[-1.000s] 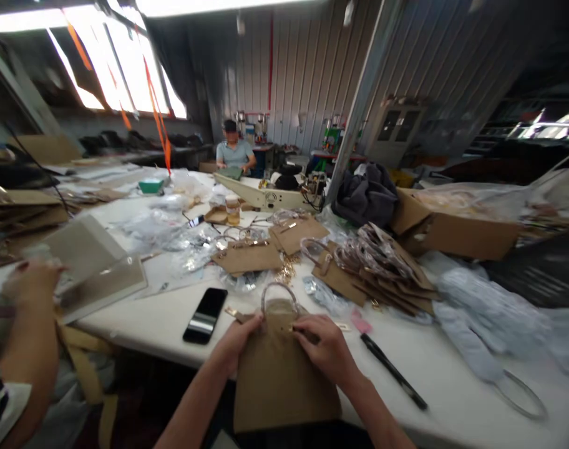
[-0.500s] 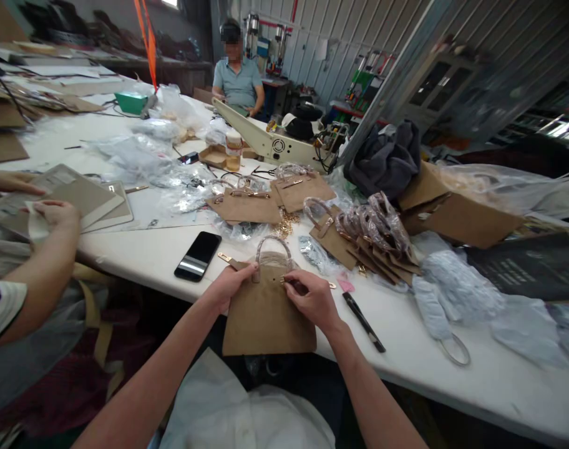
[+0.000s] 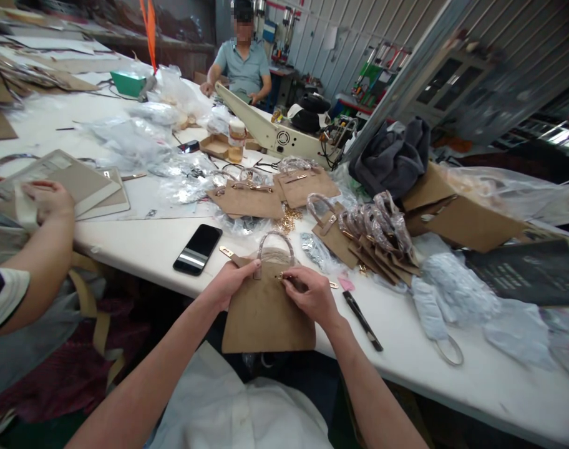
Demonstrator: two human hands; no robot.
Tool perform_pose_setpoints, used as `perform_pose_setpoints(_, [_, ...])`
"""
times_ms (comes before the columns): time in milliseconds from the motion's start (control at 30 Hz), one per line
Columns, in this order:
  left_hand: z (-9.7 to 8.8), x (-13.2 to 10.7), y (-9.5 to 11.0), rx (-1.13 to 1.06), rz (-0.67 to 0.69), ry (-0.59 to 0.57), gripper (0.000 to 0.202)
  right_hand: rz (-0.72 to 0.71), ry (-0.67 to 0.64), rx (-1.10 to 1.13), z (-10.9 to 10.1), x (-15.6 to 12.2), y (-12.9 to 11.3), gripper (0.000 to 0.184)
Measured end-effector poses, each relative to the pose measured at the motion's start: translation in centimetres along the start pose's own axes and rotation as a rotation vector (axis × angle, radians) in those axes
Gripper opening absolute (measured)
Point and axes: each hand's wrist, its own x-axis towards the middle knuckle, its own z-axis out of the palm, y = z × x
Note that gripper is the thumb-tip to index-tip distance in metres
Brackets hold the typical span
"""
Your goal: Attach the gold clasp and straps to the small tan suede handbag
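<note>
Beyond the brown panel [image 3: 268, 318], a seated co-worker's hand [image 3: 207, 89] has shifted outward past the tip of the machine [image 3: 287, 138]. The left hand [image 3: 238, 279] grips the panel's upper left, seemingly to steady it while the right hand [image 3: 310, 292] pinches a small gold piece [image 3: 279, 276] against its face. The panel's lower edge overhangs the table [image 3: 406, 355]; a phone [image 3: 198, 248] on its left and a black pen [image 3: 363, 321] on its right limit elbow room.

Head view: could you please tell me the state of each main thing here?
Panel: gripped by left hand
Gold fitting: pinched in right hand
Handle: wrapped, arched upward
Phone: face up, screen dark
Jar: upright
Black tool: lying flat
</note>
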Motion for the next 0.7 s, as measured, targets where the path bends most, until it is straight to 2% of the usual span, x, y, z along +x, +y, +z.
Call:
perform_pose_setpoints(267, [-0.1, 0.5, -0.6, 0.062, 0.079, 0.013, 0.056, -0.057, -0.008, -0.086, 1.0, 0.3, 0.0, 0.016])
perform_pose_setpoints(400, [-0.1, 0.7, -0.7, 0.122, 0.123, 0.030, 0.049, -0.096, -0.028, -0.129, 1.6, 0.2, 0.3, 0.018])
perform_pose_setpoints(700, [-0.2, 0.9, -0.7, 0.129, 0.135, -0.016, 0.043, -0.082, -0.080, -0.080, 1.0, 0.6, 0.7, 0.017])
